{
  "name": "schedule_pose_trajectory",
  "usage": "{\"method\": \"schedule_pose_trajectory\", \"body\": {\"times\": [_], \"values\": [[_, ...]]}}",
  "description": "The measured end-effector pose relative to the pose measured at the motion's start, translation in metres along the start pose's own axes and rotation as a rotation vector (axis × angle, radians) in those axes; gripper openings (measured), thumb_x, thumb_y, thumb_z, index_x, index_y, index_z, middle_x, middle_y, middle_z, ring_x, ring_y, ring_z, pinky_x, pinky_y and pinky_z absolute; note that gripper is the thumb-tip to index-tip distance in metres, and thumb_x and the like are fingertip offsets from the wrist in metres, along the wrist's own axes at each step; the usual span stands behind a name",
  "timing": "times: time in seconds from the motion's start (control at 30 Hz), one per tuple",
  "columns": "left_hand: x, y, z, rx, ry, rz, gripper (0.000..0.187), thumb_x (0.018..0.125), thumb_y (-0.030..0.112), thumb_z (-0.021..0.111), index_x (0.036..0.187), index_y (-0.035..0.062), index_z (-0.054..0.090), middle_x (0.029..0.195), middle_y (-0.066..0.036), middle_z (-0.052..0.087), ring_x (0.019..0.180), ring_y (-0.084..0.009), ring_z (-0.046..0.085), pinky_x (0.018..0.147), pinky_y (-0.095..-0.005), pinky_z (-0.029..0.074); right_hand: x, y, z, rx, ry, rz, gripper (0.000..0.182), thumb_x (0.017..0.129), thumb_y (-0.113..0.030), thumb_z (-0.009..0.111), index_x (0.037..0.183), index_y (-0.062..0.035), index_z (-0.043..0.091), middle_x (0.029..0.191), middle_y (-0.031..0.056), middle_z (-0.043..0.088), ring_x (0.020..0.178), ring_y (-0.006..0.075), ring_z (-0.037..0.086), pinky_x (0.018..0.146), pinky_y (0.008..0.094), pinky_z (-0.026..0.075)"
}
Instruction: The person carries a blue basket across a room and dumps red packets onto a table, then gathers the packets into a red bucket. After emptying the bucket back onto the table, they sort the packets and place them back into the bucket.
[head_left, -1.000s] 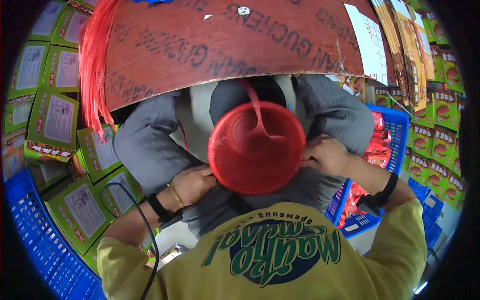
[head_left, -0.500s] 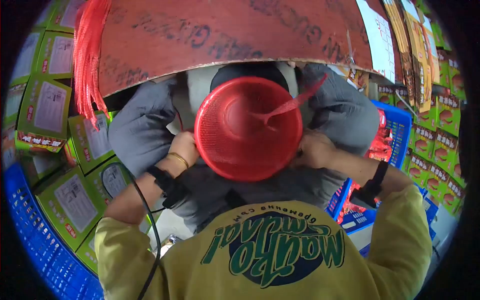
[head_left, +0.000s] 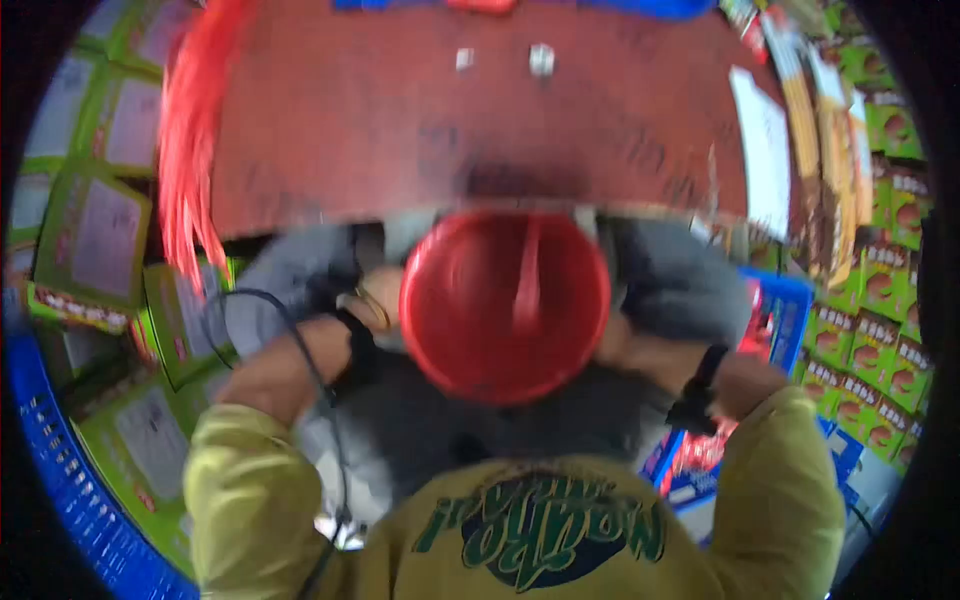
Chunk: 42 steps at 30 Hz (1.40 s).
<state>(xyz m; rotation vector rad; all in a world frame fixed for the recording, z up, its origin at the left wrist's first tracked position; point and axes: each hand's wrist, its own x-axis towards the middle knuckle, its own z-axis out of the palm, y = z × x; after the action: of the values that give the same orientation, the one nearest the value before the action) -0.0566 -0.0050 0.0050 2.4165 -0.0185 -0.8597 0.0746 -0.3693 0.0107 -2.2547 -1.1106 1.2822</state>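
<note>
A round red plastic tub (head_left: 465,350) sits over my lap, its mouth facing up toward me. Inside it is one red mesh strip (head_left: 528,275), and the rest of the inside looks bare. My left hand (head_left: 384,292) grips the tub's left side; the tub hides part of its fingers. On the opposite side, my right hand (head_left: 618,338) holds the tub, its fingers mostly behind the wall and blurred. The tub's far rim is close to the near edge of the reddish-brown table (head_left: 330,130).
Red mesh strips (head_left: 195,150) hang over the table's left end. Two small pale items (head_left: 542,60) lie on the table. Green boxes (head_left: 95,235) are stacked left and right. Blue crates (head_left: 785,310) stand low on both sides, the right one holding red packets. A black cable crosses my left arm.
The view has shifted to show more tabletop. The tub, still between both hands, sits lower in view and is tilted differently. Its mesh strip no longer sticks out past the right rim.
</note>
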Motion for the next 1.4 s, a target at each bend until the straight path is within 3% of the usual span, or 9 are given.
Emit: {"method": "schedule_pose_trajectory", "body": {"times": [0.2, 0.37, 0.47, 0.57, 0.67, 0.83, 1.03, 1.3, 1.4], "values": [[0.034, -0.012, -0.010, 0.137, -0.032, 0.042, 0.025, 0.084, 0.027, 0.055, 0.089, 0.0071, 0.069, 0.086, -0.017, 0.068, 0.086, -0.0334, 0.065, 0.077, -0.0441, 0.049, 0.017, 0.035, -0.010, -0.237, -0.114, 0.034, 0.030, 0.086, -0.027, 0.057, 0.109, -0.0099, 0.065, 0.100, 0.0163, 0.066, 0.086, 0.0310, 0.062, 0.076, 0.0432, 0.048], [-0.021, 0.014, -0.104, 0.348, -0.546, 0.142, 0.026, 0.085, 0.027, 0.056, 0.092, 0.0060, 0.069, 0.086, -0.016, 0.068, 0.087, -0.0309, 0.064, 0.080, -0.0416, 0.048, 0.025, -0.020, -0.119, -0.452, -0.468, 0.149, 0.027, 0.088, -0.027, 0.057, 0.104, -0.0071, 0.066, 0.091, 0.0136, 0.068, 0.070, 0.0292, 0.063, 0.065, 0.0420, 0.049], [-0.075, 0.054, -0.160, -0.385, -0.217, 0.300, 0.020, 0.087, 0.027, 0.060, 0.090, 0.0087, 0.068, 0.082, -0.014, 0.066, 0.081, -0.0279, 0.063, 0.077, -0.0403, 0.048, -0.047, -0.157, -0.262, -0.148, 0.103, -0.092, 0.022, 0.088, -0.026, 0.062, 0.104, -0.0108, 0.064, 0.102, 0.0106, 0.065, 0.093, 0.0258, 0.062, 0.081, 0.0377, 0.048], [-0.048, 0.116, -0.222, 0.005, 0.397, 0.485, 0.035, 0.086, 0.031, 0.062, 0.115, 0.0118, 0.061, 0.127, -0.013, 0.054, 0.116, -0.0311, 0.051, 0.096, -0.0449, 0.040, -0.063, -0.292, -0.388, -0.487, 1.439, -1.035, 0.032, 0.074, -0.011, 0.073, 0.101, -0.0025, 0.058, 0.091, 0.0134, 0.058, 0.081, 0.0326, 0.058, 0.074, 0.0396, 0.047], [0.049, 0.112, -0.243, 0.330, 0.895, 0.376, 0.051, 0.087, 0.044, 0.058, 0.130, 0.0158, 0.054, 0.148, -0.017, 0.031, 0.139, -0.0370, 0.023, 0.112, -0.0547, 0.016, -0.065, -0.410, -0.511, -1.044, 1.895, -0.812, 0.042, 0.077, -0.028, 0.068, 0.114, -0.0089, 0.060, 0.115, 0.0190, 0.058, 0.112, 0.0296, 0.052, 0.096, 0.0348, 0.040], [0.094, 0.106, -0.259, 0.142, 0.805, -0.127, 0.052, 0.084, 0.054, 0.056, 0.130, 0.0301, 0.055, 0.155, -0.017, 0.011, 0.144, -0.0363, 0.005, 0.113, -0.0554, 0.010, -0.057, -0.414, -0.483, -0.907, 1.427, -0.077, 0.041, 0.078, -0.033, 0.066, 0.105, -0.0027, 0.065, 0.106, 0.0221, 0.065, 0.099, 0.0371, 0.061, 0.085, 0.0423, 0.050], [0.007, 0.094, -0.175, -0.112, 1.127, 0.142, 0.043, 0.074, 0.035, 0.073, 0.113, 0.0186, 0.064, 0.142, -0.018, 0.034, 0.129, -0.0396, 0.033, 0.105, -0.0502, 0.030, -0.089, -0.355, -0.435, -0.923, 1.449, -0.799, 0.033, 0.072, -0.012, 0.069, 0.102, -0.0126, 0.054, 0.087, 0.0090, 0.059, 0.086, 0.0297, 0.058, 0.075, 0.0410, 0.048], [-0.034, 0.097, -0.169, -0.489, 0.888, 0.136, 0.051, 0.081, 0.037, 0.071, 0.116, 0.0031, 0.056, 0.121, -0.019, 0.054, 0.111, -0.0332, 0.053, 0.095, -0.0434, 0.043, -0.148, -0.418, -0.464, -1.287, 2.114, -0.951, 0.046, 0.067, -0.015, 0.071, 0.111, -0.0158, 0.058, 0.110, 0.0104, 0.057, 0.101, 0.0318, 0.056, 0.083, 0.0422, 0.046], [-0.040, 0.108, -0.203, -1.036, 0.736, 0.141, 0.064, 0.085, 0.054, 0.059, 0.121, 0.0012, 0.052, 0.119, -0.016, 0.058, 0.107, -0.0298, 0.058, 0.093, -0.0433, 0.047, -0.148, -0.504, -0.581, -1.083, 1.783, -0.795, 0.040, 0.076, -0.038, 0.069, 0.098, -0.0042, 0.069, 0.098, 0.0234, 0.066, 0.099, 0.0344, 0.063, 0.082, 0.0426, 0.050]]}}
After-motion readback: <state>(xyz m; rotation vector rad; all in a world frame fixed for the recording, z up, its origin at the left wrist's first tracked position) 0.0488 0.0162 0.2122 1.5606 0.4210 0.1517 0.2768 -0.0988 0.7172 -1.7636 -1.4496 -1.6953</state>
